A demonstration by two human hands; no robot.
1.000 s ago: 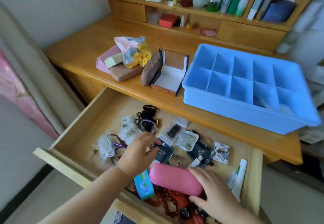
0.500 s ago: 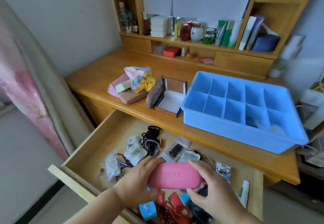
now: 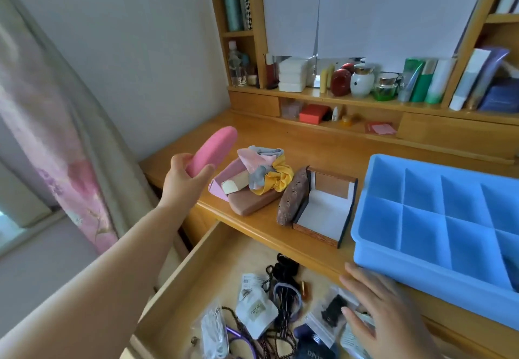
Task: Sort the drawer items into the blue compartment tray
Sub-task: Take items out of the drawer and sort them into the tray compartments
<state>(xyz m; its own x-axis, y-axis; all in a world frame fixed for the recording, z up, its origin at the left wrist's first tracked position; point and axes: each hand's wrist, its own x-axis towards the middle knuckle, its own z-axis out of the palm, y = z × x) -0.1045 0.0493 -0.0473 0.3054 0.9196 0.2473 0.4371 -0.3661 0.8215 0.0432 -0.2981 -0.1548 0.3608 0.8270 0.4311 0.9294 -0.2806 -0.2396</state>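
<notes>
Above the left end of the desk top (image 3: 323, 145), the left hand (image 3: 184, 180) has its fingers and thumb curled round the lower end of a pink oblong case (image 3: 214, 149), which sticks up and away from the palm, tilted toward the wall. The case hangs in the air, clear of the wood, just left of a small heap already lying there: a pink pouch (image 3: 224, 186), a brown case (image 3: 252, 202), bunched scrunchies (image 3: 266, 172) and a brown patterned pouch (image 3: 292, 197), with an open hinged box (image 3: 323, 212) beside them.

The right hand (image 3: 390, 316) is low over the open drawer (image 3: 196, 280), fingers straight and a little spread, holding nothing; whether the fingertips touch the packets below I cannot tell.

The blue compartment tray (image 3: 421, 280) sits on the right of the desk, well apart from the pink case. Its visible cells look bare, apart from something pale and indistinct near its right edge. The drawer is crowded: white sachets (image 3: 255, 311), black hair ties (image 3: 283, 268), a clear bag with a dark piece (image 3: 331, 308), cords and a dark packet.

By my reading the sorting has barely started. Bulky things seem to be going aside on the desk, and nearly every small item has yet to reach a cell. The pink case looks too long for one compartment.
</notes>
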